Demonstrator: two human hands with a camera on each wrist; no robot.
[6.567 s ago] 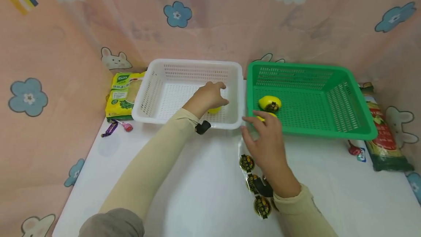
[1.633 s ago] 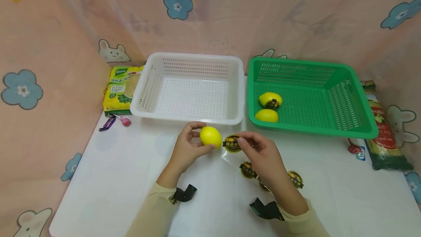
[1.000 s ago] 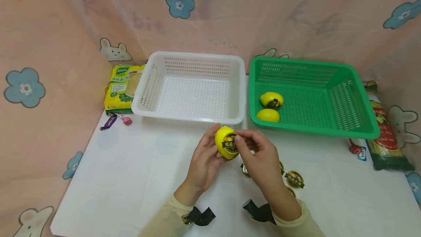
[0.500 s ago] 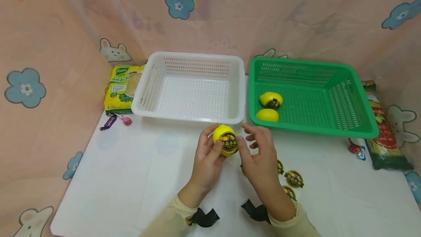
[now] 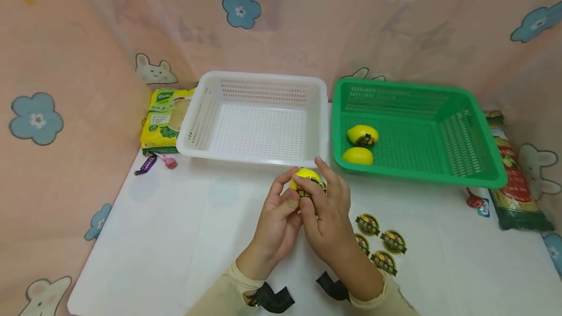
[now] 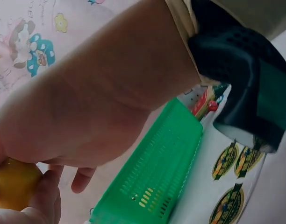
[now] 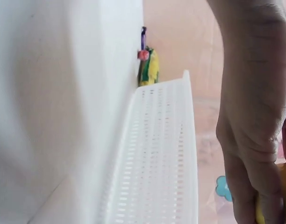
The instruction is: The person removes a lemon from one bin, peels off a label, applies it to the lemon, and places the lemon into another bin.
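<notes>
Above the table's middle, my left hand point(image 5: 273, 221) grips a yellow lemon point(image 5: 307, 173), its fingers and thumb round the fruit. A round black and gold sticker point(image 5: 303, 193) lies on the lemon's near side, partly hidden by fingers. With its index finger, my right hand point(image 5: 331, 218) presses across the sticker; the thumb is close below and the other fingers extend upward. In the left wrist view the lemon point(image 6: 16, 184) shows between fingers. Several more stickers point(image 5: 393, 242) lie on a clear sheet right of my right wrist.
A white basket point(image 5: 250, 161) stands behind my hands. Beside it, a green basket point(image 5: 439, 176) holds a lemon with a sticker point(image 5: 363, 135) and another lemon point(image 5: 358, 156). Food bags point(image 5: 160, 121) and sweets point(image 5: 146, 164) lie at the left; another bag point(image 5: 515, 179) and a lollipop point(image 5: 475, 199) at the right.
A lemon left the white basket in my left hand. My right hand brought a sticker onto it, briefly lifted its fingers, and now presses over it.
</notes>
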